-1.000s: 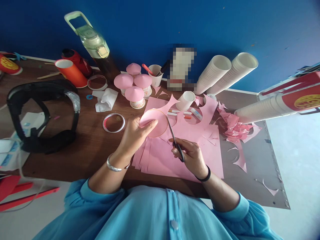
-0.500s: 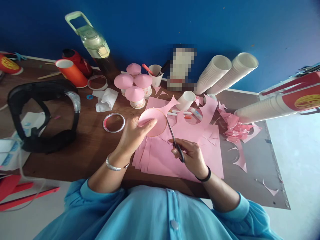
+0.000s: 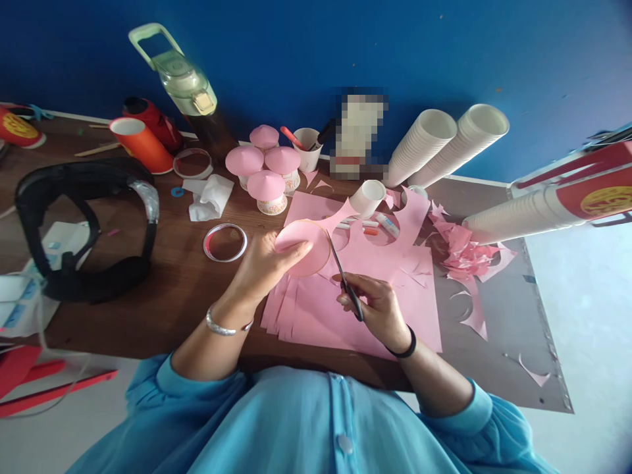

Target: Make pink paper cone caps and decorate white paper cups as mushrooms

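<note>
Pink paper circle (image 3: 315,255): held above the far-left part of the stack of pink sheets (image 3: 340,316), with a narrow offcut strip (image 3: 342,214) extending from its far edge. The left hand (image 3: 261,263) is closed on the circle, thumb flat on the upper face, fingers concealed beneath. The right hand (image 3: 378,304) is curled around the handles of the black scissors (image 3: 347,283), which are over the stack; the blade tips meet the circle's right edge, though their separation cannot be clearly made out at this angle. The upright white cup (image 3: 368,201) stands at the far side of the stack. Compared with the frame half a second earlier, the circle sits slightly nearer the wearer and the strip's free end has swung right, now overlapping the cup in view. The right hand's grip is unchanged.
</note>
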Available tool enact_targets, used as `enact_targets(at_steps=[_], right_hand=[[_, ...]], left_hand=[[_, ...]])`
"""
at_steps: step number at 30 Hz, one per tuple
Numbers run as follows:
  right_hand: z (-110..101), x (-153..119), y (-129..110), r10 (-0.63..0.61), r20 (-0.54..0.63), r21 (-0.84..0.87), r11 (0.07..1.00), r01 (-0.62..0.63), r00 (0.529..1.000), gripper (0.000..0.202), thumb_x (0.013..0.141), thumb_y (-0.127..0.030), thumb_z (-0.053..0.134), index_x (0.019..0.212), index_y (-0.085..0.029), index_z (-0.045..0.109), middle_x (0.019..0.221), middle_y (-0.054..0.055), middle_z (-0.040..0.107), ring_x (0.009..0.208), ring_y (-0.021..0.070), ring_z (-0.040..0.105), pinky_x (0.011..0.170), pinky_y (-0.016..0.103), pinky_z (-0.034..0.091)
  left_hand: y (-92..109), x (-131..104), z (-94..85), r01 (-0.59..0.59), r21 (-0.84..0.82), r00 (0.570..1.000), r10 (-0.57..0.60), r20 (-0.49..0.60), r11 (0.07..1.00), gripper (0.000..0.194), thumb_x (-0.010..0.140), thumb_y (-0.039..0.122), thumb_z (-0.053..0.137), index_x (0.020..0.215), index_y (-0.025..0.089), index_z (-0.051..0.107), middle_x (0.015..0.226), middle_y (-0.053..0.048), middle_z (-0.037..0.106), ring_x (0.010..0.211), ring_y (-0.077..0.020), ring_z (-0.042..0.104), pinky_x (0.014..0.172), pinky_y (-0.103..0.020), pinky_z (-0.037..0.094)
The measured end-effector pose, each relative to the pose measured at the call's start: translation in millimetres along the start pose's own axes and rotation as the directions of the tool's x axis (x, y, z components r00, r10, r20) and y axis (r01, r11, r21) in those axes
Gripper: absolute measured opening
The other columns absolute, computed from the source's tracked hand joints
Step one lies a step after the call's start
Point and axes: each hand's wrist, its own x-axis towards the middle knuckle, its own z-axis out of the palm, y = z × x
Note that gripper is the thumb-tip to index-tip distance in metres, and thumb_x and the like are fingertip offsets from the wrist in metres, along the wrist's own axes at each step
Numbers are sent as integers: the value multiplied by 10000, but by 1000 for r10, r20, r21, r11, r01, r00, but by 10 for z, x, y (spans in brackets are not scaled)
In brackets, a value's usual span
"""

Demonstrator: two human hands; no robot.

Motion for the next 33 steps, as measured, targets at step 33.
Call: enact_targets(at_steps=[33], right_hand=[[6, -10, -8, 2, 58, 33, 999, -4, 998, 405, 895, -534, 743, 1059, -166, 785, 645, 1, 672, 499, 100, 602, 472, 211, 483]], left_hand=[[-62, 51, -95, 34, -42, 995, -37, -91, 999, 258, 803, 422, 817, 836, 168, 783, 789, -33, 729, 760, -184, 671, 665, -265, 544]])
